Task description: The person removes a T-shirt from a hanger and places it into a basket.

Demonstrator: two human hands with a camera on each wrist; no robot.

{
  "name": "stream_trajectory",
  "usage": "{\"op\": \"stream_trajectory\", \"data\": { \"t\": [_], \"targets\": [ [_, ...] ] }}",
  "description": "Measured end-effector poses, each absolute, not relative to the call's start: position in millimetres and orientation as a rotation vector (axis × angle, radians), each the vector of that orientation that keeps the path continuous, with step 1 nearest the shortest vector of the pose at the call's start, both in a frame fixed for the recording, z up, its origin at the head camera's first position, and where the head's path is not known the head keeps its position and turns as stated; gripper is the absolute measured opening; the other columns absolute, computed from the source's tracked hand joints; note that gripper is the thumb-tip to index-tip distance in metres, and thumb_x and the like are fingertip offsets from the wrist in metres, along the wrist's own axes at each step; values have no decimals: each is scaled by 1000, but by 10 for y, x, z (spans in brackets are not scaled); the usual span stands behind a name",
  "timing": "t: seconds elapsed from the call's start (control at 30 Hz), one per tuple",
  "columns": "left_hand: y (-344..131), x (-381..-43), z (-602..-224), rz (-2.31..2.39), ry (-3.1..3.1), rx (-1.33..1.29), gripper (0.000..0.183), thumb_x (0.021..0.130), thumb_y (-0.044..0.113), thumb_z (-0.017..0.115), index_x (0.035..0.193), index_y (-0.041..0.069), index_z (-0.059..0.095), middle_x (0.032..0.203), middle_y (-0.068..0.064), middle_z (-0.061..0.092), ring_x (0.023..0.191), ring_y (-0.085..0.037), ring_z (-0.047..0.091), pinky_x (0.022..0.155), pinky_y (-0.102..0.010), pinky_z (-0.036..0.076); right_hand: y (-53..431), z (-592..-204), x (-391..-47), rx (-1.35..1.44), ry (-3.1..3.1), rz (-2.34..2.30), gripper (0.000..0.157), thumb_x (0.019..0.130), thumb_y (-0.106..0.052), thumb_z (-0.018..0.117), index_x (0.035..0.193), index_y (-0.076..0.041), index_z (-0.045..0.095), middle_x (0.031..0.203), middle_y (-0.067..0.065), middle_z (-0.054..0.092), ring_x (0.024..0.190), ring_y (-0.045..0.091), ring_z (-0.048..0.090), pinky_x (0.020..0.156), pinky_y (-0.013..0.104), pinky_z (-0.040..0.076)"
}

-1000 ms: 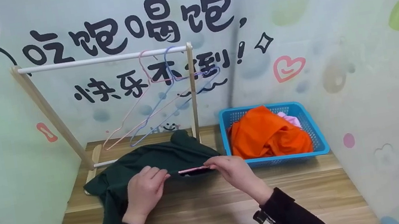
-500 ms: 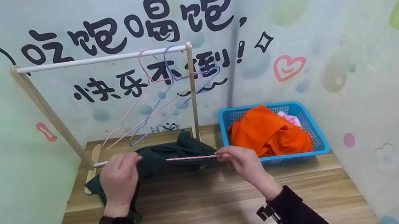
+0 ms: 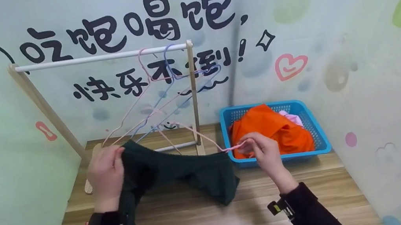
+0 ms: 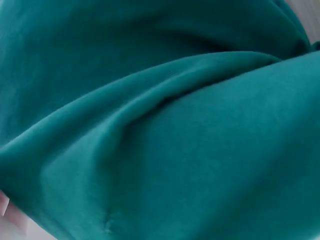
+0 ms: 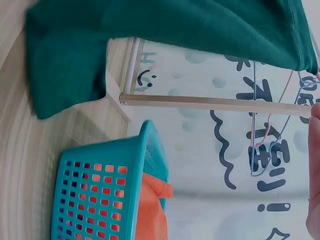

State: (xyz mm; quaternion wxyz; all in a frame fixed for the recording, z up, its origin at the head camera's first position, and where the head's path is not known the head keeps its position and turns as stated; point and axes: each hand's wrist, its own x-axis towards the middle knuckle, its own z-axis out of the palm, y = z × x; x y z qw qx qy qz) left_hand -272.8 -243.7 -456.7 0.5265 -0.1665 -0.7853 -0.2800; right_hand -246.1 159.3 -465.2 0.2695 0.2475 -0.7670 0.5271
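Note:
A dark green shirt [image 3: 177, 171] hangs in folds above the table, with its full shape not visible. My left hand [image 3: 107, 174] pinches the shirt's upper left edge between thumb and fingers. In my right hand [image 3: 264, 152] is one end of a pink clothes hanger [image 3: 204, 135], whose left part goes behind the shirt. Green cloth nearly fills the left wrist view, with a bit of the left fingers [image 4: 12, 222] at the lower left corner. In the right wrist view, a sleeve-like part of the shirt hangs down, and my right hand shows only at the edge.
A wooden rack [image 3: 195, 97] with a white rail [image 3: 97, 58] stands behind. On the rail hang another pink hanger [image 3: 122, 118] and a blue hanger [image 3: 162, 106]. At the right, a blue basket [image 3: 322, 142] holds orange cloth [image 3: 262, 127] and pink cloth [image 3: 290, 118].
My left hand has moved left and slightly up with the shirt's edge. My right hand has moved right with the hanger's end. More of the held hanger shows, and the shirt is stretched wider and lifted.

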Motion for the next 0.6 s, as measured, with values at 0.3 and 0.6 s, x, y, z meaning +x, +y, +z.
{"op": "stream_trajectory", "data": {
  "t": [0.3, 0.6],
  "targets": [
    [-2196, -2800, -4747, -695, -2088, -435, 11, 89, 6, 72, 96, -1, 69, 88, -15, 69, 80, -34, 65, 68, -48, 51, 1747, -4685, -2522, 679, -2092, 1276, 16, 87, 12, 62, 98, 3, 67, 85, 10, 70, 66, 21, 70, 66, 23, 56],
    [-2051, -2768, -4542, -609, -2109, -529, 63, 86, 10, 78, 139, 0, 46, 142, -21, 46, 127, -38, 46, 103, -52, 38, 1770, -4813, -2615, 824, -2102, 1204, 20, 87, 7, 65, 101, -7, 69, 88, 5, 71, 71, 17, 71, 67, 26, 57]
  ]
}}
